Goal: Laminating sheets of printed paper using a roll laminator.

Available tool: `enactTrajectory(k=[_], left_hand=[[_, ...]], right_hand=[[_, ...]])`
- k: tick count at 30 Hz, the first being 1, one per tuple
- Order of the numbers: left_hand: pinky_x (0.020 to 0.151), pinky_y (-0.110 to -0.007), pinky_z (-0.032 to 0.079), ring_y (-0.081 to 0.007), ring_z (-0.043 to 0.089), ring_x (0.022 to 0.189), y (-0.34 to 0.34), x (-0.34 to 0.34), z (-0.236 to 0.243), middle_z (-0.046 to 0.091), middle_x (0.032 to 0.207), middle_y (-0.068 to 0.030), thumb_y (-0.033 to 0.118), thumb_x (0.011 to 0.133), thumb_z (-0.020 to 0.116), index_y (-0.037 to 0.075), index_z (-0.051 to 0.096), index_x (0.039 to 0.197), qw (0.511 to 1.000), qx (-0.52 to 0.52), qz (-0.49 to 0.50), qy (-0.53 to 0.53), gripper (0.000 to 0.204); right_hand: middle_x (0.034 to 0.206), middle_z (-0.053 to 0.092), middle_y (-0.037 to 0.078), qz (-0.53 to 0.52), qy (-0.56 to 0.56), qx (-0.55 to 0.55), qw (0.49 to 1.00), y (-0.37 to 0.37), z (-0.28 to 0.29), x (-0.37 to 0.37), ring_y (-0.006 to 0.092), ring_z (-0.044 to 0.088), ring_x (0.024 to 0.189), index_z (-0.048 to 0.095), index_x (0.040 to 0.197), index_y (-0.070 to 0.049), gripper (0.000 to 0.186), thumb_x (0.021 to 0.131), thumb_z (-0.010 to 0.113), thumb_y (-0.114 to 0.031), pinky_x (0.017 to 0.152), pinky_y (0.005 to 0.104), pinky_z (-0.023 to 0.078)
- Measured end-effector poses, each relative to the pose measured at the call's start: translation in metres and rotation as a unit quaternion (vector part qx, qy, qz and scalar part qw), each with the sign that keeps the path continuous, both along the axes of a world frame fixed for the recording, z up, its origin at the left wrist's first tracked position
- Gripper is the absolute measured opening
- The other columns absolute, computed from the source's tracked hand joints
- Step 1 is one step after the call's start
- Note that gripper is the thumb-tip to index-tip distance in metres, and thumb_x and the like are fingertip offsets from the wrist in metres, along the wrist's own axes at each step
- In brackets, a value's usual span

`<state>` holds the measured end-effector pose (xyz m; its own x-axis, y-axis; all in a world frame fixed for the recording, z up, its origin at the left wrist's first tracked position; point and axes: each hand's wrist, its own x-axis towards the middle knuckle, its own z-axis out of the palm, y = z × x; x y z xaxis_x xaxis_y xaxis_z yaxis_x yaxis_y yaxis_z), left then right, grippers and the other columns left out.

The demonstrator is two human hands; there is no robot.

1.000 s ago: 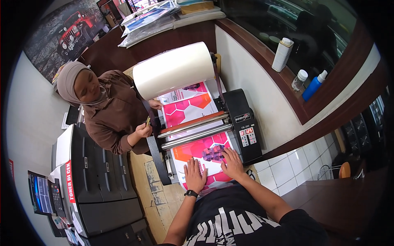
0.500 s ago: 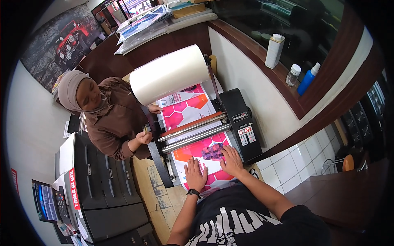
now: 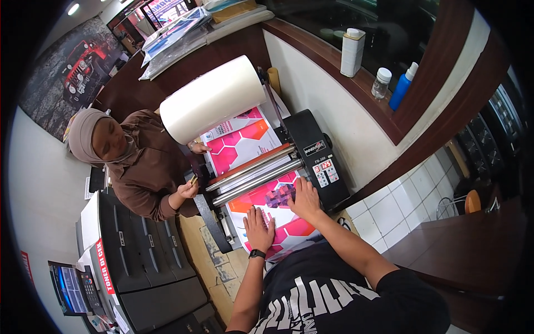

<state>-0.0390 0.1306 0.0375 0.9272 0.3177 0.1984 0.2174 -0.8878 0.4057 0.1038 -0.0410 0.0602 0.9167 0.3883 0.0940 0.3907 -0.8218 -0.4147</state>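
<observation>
A printed sheet [image 3: 289,227] in pink, orange and white hexagons lies on the near side of a laminating machine [image 3: 310,133]. My left hand [image 3: 259,229] rests flat on the sheet's left part, fingers stretched out. Flat on its right side lies my right hand [image 3: 306,200], open, fingertips close to the steel rollers [image 3: 258,182]. Neither hand grips anything. Beyond the rollers, a similar printed sheet [image 3: 236,149] lies under a large white film roll [image 3: 214,99]. A co-worker's hand [image 3: 198,147] touches that sheet's left edge; their other hand [image 3: 189,190] holds a small yellowish object.
A co-worker [image 3: 142,167] stands at the machine's left, beside a dark grey printer [image 3: 147,245]. On the wooden ledge at right stand a white box-like container [image 3: 353,53], a clear bottle [image 3: 381,83] and a blue spray bottle [image 3: 403,86]. Stacked papers [image 3: 183,36] lie behind.
My right hand has slid toward the rollers along with the sheet. My left hand stays flat and has moved slightly. The whole view has shifted, so the machine appears further left and higher.
</observation>
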Motion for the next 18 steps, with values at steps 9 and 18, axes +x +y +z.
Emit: enactTrajectory(k=[9, 18], left_hand=[[0.123, -0.055, 0.021, -0.0403, 0.035, 0.149, 0.004, 0.007, 0.002, 0.042, 0.157, -0.0231, 0.037, 0.094, 0.066, -0.002, 0.048, 0.145, 1.0, -0.007, -0.006, 0.007, 0.067], [0.123, -0.054, 0.022, -0.0402, 0.036, 0.148, 0.008, 0.012, 0.001, 0.042, 0.156, -0.0236, 0.038, 0.094, 0.066, -0.002, 0.048, 0.145, 1.0, 0.0, -0.006, 0.003, 0.067]], right_hand=[[0.147, 0.043, 0.025, -0.009, 0.005, -0.023, 1.0, 0.005, -0.003, 0.005, 0.0377, 0.047, 0.128, 0.043, 0.142, 0.009, 0.078, 0.084, 0.071, -0.035, 0.102, 0.0485, 0.043], [0.153, 0.04, 0.028, 0.026, 0.014, -0.072, 0.997, -0.005, -0.005, -0.002, 0.0363, 0.047, 0.128, 0.039, 0.148, 0.009, 0.083, 0.089, 0.067, -0.043, 0.101, 0.0453, 0.041]])
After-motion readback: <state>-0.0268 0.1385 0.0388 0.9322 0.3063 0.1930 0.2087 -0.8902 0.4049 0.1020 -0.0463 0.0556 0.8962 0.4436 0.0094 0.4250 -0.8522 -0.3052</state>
